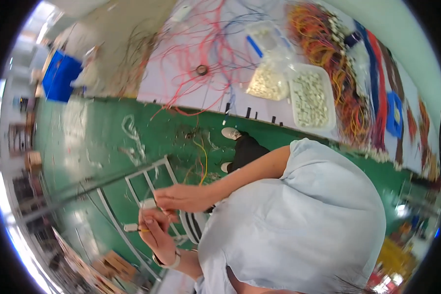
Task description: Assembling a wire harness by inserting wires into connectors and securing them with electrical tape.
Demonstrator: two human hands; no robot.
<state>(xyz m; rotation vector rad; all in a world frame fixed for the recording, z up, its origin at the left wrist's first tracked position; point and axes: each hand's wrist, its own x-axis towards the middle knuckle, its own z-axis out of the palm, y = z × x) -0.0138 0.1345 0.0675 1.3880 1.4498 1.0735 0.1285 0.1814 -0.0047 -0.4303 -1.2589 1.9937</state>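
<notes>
A: What are the hands doing?

B: The right hand (179,197) has its fingers pinched shut on a small white plug (148,203). The left hand (154,234), just below it, is closed on a thin yellow wire (141,230) tipped with another white plug (130,227).

A: Where is this?

B: Above the green floor (108,132), well apart from the worktop (191,59) with its tray of white plugs (309,98) and wire bundles (338,63).
</notes>
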